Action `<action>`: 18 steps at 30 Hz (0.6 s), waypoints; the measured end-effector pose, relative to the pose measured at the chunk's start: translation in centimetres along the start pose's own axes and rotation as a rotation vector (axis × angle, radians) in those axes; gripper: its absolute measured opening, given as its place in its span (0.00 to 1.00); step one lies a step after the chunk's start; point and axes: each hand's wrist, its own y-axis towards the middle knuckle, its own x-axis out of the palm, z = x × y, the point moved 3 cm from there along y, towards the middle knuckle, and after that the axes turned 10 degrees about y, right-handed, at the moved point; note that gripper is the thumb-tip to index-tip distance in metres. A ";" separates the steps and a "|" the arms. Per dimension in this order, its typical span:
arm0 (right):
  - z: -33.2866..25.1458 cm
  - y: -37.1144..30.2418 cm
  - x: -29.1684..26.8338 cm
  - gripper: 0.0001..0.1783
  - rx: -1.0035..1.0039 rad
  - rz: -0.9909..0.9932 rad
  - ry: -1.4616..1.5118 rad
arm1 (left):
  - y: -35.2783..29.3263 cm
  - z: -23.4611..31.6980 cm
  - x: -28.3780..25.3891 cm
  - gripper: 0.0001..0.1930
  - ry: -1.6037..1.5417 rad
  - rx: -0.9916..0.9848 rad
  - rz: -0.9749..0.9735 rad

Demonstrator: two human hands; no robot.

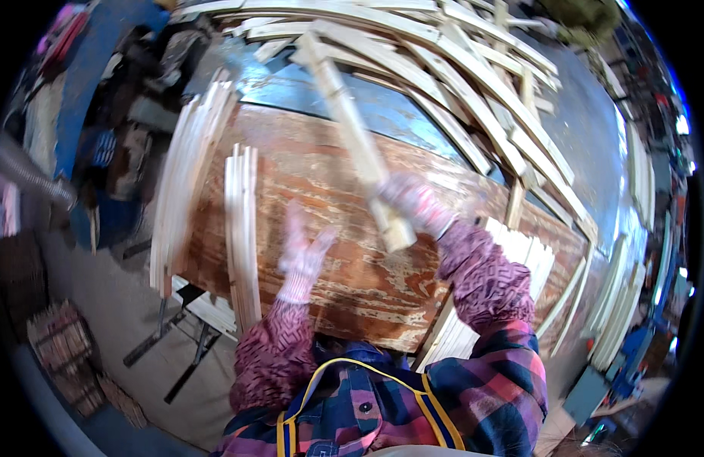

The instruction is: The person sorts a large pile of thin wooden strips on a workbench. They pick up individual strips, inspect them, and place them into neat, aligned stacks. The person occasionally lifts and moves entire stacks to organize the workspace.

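A pale wooden strip slants over the worn plywood board, its near end over the board's middle and its far end by the heap. My right hand, in a light glove, is closed round it close to the near end. My left hand, also gloved and a little blurred, hovers over the board with fingers apart and nothing in it. Just left of that hand lies a narrow stack of wooden strips. Farther left is a wider stack of strips.
Long loose strips lie crisscrossed in a heap on the blue surface at the far side. More strips are stacked at my right. Stacked wooden pieces stand on the floor at left, near a grey hose and dark metal legs.
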 end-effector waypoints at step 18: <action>-1.8 -8.5 -6.4 0.40 0.193 -0.030 -0.315 | -0.2 8.4 8.6 0.41 -0.446 -0.006 -0.461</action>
